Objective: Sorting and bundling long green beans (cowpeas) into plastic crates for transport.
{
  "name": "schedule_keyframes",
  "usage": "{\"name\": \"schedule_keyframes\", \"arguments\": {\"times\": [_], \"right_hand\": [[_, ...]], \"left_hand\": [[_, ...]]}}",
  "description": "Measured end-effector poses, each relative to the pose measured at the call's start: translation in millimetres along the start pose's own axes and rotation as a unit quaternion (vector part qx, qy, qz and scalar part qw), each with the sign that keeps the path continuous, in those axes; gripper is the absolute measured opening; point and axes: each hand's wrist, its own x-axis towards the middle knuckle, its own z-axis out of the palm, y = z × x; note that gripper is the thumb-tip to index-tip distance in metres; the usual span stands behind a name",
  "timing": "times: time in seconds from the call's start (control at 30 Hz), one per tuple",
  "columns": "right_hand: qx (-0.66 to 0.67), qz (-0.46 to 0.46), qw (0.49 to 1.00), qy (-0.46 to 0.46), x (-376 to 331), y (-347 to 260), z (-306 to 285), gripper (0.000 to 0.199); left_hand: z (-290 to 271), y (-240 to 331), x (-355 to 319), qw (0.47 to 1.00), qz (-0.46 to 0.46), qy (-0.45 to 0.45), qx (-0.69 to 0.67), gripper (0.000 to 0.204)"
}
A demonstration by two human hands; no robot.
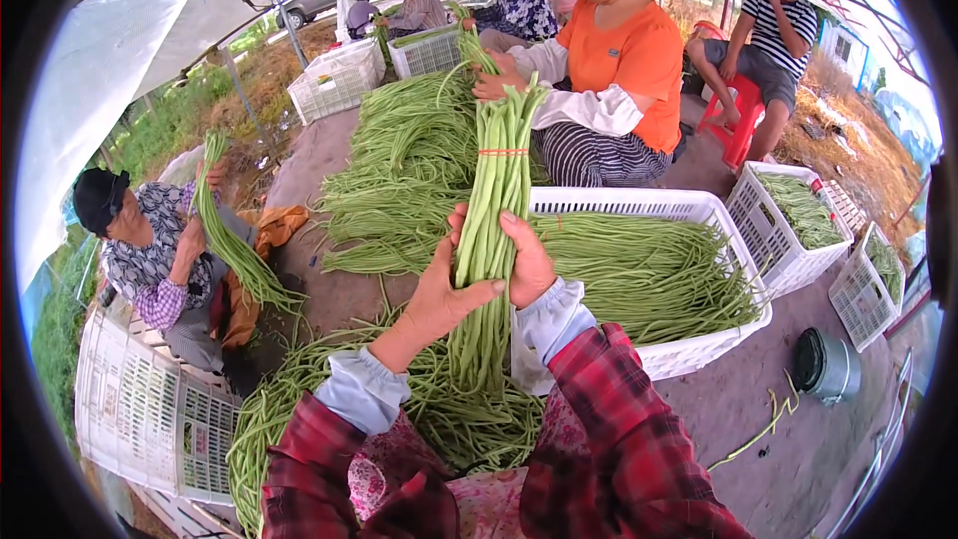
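Green and limp, the long bundle of yard-long beans (491, 230), tied near its top with a thin orange band (503, 152), will likely feel light but floppy, so grip mid-length, where your left hand (439, 301) and right hand (526, 262) are both wrapped around it, upright over the near edge of the worktop. Just right stands a white slatted plastic crate (689, 208) full of beans, loose beans (399, 180) cover the worktop beyond, and a person in an orange shirt (624, 60) across it crowds the bundle's tips.
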Motion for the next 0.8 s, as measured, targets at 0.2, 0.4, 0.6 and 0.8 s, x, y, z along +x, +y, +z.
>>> {"name": "schedule_keyframes", "arguments": {"times": [0.2,0.4,0.6,0.8], "right_hand": [[-0.128,-0.117,0.985,-0.012,5,-31,-9,0.061],[-0.016,-0.066,0.997,0.040,3,-31,-13,0.046],[-0.019,-0.103,0.987,0.123,1,-29,-10,0.041],[-0.046,-0.111,0.984,0.131,-1,-28,-9,0.041]], "left_hand": [[-10,-2,12,0.998,0.039,-0.045,0.019,0.091],[2,-5,13,0.984,0.034,-0.078,0.153,0.092],[4,15,14,0.894,0.142,0.130,0.404,0.051],[19,18,30,0.846,0.219,0.139,0.467,0.030]]}}
